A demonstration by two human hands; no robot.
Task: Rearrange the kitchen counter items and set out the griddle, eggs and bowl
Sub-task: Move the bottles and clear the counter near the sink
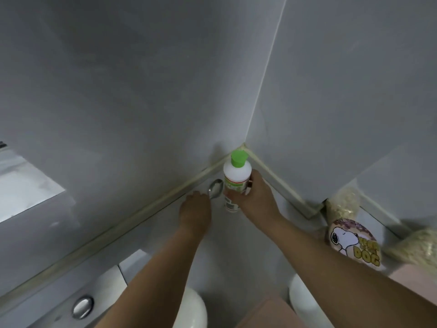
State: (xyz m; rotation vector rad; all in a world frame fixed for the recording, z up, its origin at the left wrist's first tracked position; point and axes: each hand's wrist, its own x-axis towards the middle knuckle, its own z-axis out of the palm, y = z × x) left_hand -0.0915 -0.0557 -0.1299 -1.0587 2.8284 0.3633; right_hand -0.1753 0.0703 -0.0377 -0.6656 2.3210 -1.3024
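A white bottle with a green cap stands upright in the far corner of the grey counter, where the two walls meet. My right hand grips its lower body from the right. Just left of the bottle, a metal spoon points its bowl up toward the wall. My left hand holds the spoon's handle, which is hidden under my fingers. No griddle or eggs are in view.
A round pack with a cartoon dog and clear bags of grain lie at the right wall. Two white rounded objects sit near the bottom edge. A metal sink button and a steel surface are at left.
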